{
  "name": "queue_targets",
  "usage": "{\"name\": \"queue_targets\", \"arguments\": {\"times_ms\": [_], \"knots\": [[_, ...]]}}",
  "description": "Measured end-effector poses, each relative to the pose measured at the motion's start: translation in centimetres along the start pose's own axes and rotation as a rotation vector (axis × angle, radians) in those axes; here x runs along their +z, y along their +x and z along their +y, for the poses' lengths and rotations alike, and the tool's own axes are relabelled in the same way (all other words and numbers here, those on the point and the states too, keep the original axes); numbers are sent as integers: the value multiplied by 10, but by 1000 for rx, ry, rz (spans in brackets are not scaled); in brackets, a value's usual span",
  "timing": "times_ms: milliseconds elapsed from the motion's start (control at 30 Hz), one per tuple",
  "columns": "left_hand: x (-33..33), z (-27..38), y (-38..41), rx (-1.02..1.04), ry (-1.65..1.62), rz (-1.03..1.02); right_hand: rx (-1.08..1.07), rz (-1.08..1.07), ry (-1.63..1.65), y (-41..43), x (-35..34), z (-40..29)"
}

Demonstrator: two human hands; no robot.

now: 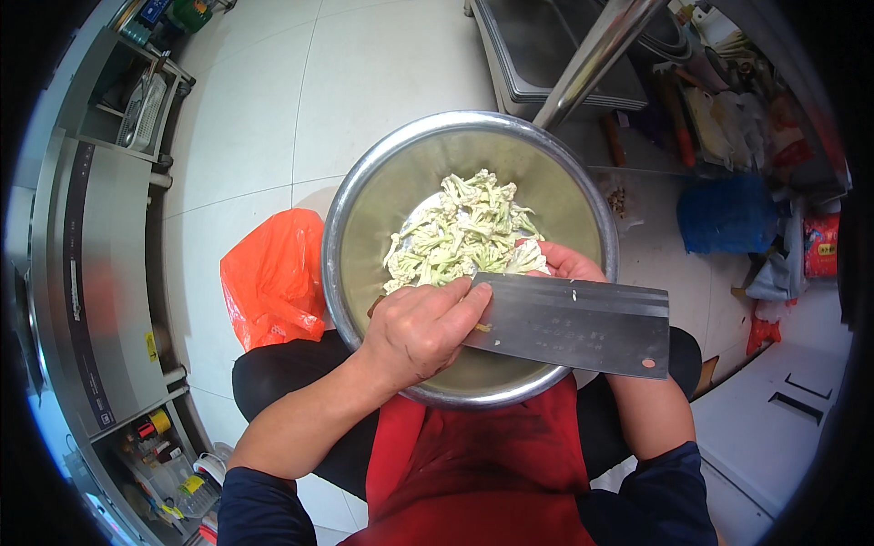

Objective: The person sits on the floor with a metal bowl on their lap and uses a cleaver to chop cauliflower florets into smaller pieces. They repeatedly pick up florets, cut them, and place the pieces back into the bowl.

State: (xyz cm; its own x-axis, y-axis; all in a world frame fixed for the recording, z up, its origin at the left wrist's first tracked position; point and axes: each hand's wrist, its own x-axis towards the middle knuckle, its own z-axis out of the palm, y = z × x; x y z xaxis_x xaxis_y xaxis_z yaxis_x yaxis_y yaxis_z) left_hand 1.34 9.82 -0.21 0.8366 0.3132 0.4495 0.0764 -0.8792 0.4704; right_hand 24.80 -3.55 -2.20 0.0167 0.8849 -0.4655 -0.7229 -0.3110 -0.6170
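Note:
A large steel bowl (345, 184) rests between my knees, with many pale green cauliflower florets (471, 218) lying in it. My left hand (423, 324) is closed around the handle of a Chinese cleaver (573, 327) over the bowl's near half. The broad blade reaches to the right, past the rim, and small bits cling to it. Partly hidden behind the blade, my right hand (567, 259) holds a cauliflower piece (527, 258) at the right side of the bowl's inside. Its palm and wrist are covered by the blade.
An orange plastic bag (273, 280) stands on the floor against the bowl's left side. Stacked steel trays (505, 61) and a metal leg (594, 61) are beyond the bowl. Steel kitchen units (116, 286) line the left; a blue bag (727, 215) and a white cabinet (758, 416) are at right.

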Motion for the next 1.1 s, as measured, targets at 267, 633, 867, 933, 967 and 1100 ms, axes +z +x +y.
{"name": "queue_targets", "arguments": {"times_ms": [267,633,867,933,967,1100], "knots": [[-4,-2,1,-25,-43,-55,31,1,-38,-4,4,-6],[-8,-2,1,-112,-86,-113,81,36,-12,-9,11,-16],[1,-3,1,-126,-108,-113,39,93,7,-19,5,0],[1,-3,5,-150,-119,-110,47,153,21,-18,3,-1],[2,-3,6,-161,-125,-108,60,190,27,-16,-2,0],[5,-1,6,-476,-225,-109,192,190,-160,-12,-1,-19]]}}
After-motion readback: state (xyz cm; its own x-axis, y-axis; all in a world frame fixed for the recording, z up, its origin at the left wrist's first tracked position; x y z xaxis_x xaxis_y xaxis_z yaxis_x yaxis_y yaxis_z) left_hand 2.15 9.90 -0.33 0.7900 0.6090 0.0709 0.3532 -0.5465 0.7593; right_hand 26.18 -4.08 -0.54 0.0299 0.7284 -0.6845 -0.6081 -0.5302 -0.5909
